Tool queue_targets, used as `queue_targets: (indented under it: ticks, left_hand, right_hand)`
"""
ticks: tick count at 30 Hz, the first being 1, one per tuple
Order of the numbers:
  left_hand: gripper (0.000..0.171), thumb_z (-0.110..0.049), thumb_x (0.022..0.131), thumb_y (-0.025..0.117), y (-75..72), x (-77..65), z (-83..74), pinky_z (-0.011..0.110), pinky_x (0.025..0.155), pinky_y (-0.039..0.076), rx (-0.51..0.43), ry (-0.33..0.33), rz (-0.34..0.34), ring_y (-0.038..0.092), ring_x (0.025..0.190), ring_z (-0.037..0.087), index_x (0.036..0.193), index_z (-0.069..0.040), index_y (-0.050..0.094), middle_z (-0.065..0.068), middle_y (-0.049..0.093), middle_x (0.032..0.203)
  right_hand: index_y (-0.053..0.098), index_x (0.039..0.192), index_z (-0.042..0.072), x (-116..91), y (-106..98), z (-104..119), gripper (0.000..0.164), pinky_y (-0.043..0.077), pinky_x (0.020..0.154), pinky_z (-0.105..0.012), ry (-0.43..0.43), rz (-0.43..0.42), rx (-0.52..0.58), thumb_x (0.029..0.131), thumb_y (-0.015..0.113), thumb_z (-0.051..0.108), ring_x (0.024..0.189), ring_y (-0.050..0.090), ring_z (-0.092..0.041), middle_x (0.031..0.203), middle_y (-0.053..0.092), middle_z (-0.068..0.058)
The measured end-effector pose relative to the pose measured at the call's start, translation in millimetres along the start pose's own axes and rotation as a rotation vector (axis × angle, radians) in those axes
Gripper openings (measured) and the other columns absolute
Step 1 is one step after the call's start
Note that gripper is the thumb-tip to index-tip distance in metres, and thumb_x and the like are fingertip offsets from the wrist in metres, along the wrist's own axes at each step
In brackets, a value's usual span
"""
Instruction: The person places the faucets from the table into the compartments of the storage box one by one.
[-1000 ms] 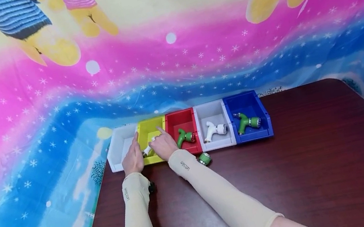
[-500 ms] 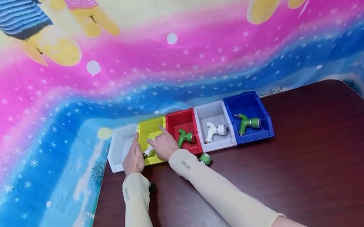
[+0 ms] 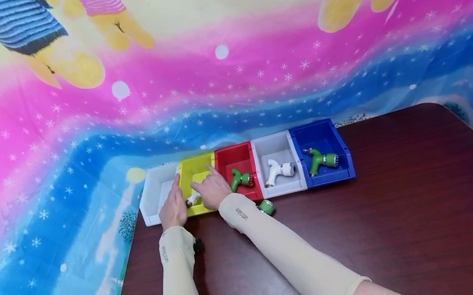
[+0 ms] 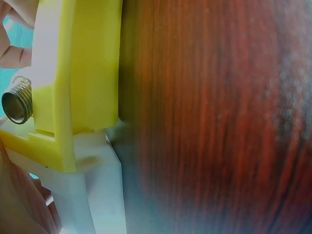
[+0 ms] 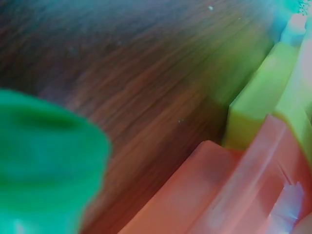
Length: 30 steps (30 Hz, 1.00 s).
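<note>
My left hand (image 3: 173,208) lies with straight fingers along the edge where the left white bin (image 3: 158,182) meets the yellow bin (image 3: 196,165). Above the yellow bin is my right hand (image 3: 213,190), its index finger and thumb extended; the index reaches toward the red bin's side. Its other fingers are hard to make out. A white tap (image 3: 193,198) sits in the yellow bin between the hands, partly hidden by the right one. Its threaded metal end (image 4: 18,101) shows at the rim in the left wrist view. I see neither hand gripping anything.
Right of the yellow bin, the red bin (image 3: 233,156) holds a green tap (image 3: 240,180), another white bin (image 3: 274,143) a white tap (image 3: 279,170), and the blue bin (image 3: 313,133) a green tap (image 3: 321,160). A green-knobbed piece (image 3: 267,207) lies before the red bin.
My right thumb and index finger have shifted slightly over the yellow bin and its wall. The left hand, bins and taps look unmoved.
</note>
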<state>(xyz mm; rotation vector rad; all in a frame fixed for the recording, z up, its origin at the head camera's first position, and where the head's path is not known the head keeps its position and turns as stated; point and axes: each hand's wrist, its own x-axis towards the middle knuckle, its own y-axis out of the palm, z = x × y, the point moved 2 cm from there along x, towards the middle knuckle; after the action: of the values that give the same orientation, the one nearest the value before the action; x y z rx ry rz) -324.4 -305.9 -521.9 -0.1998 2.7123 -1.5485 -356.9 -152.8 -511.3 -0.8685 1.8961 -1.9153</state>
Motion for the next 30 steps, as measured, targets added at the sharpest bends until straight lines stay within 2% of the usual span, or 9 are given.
queue_targets:
  ticks: [8, 19, 23, 26, 30]
  left_hand:
    - [0.058, -0.046, 0.111, 0.004, 1.0, -2.0, 2.0, 0.065, 0.111, 0.04, -0.01, -0.009, 0.005, 0.045, 0.144, 0.045, 0.168, -0.035, 0.014, 0.009, 0.032, 0.169]
    - [0.059, -0.048, 0.111, 0.003, -0.7, 2.3, 1.6, 0.064, 0.113, 0.039, -0.001, 0.009, -0.008, 0.042, 0.147, 0.042, 0.167, -0.035, 0.015, 0.008, 0.033, 0.169]
    - [0.059, -0.046, 0.111, 0.003, -0.6, 3.0, 0.5, 0.064, 0.114, 0.038, 0.005, 0.009, -0.002, 0.04, 0.148, 0.041, 0.168, -0.034, 0.014, 0.009, 0.032, 0.169]
    - [0.059, -0.046, 0.111, 0.003, -1.2, 2.2, -0.6, 0.064, 0.113, 0.039, 0.006, 0.008, -0.002, 0.041, 0.148, 0.041, 0.168, -0.033, 0.015, 0.009, 0.033, 0.169]
    - [0.062, -0.048, 0.11, 0.001, -1.0, 1.8, -0.3, 0.065, 0.112, 0.04, 0.002, 0.015, -0.008, 0.042, 0.147, 0.043, 0.168, -0.031, 0.017, 0.01, 0.034, 0.168]
  right_hand:
    - [0.07, 0.127, 0.032, 1.7, 3.7, 3.9, 0.034, 0.02, 0.13, -0.047, 0.017, -0.013, 0.003, 0.099, 0.065, 0.013, 0.07, 0.07, -0.014, 0.066, 0.067, 0.005]
    - [0.074, 0.126, 0.033, 7.6, 4.6, 4.0, 0.032, 0.024, 0.129, -0.041, 0.078, -0.045, -0.045, 0.101, 0.064, 0.015, 0.071, 0.071, -0.013, 0.067, 0.069, 0.006]
    - [0.081, 0.102, 0.03, 6.1, 4.4, 4.6, 0.024, 0.026, 0.128, -0.04, 0.08, -0.065, -0.079, 0.1, 0.064, 0.013, 0.072, 0.072, -0.012, 0.069, 0.071, 0.007]
    - [0.081, 0.083, 0.027, 4.3, 4.2, 5.6, 0.028, 0.029, 0.127, -0.039, 0.088, -0.099, -0.104, 0.098, 0.064, 0.011, 0.071, 0.071, -0.013, 0.067, 0.071, 0.007]
    - [0.081, 0.078, 0.025, 2.7, 3.9, 6.7, 0.03, 0.03, 0.126, -0.038, 0.1, -0.114, -0.103, 0.097, 0.064, 0.008, 0.071, 0.07, -0.014, 0.065, 0.07, 0.006]
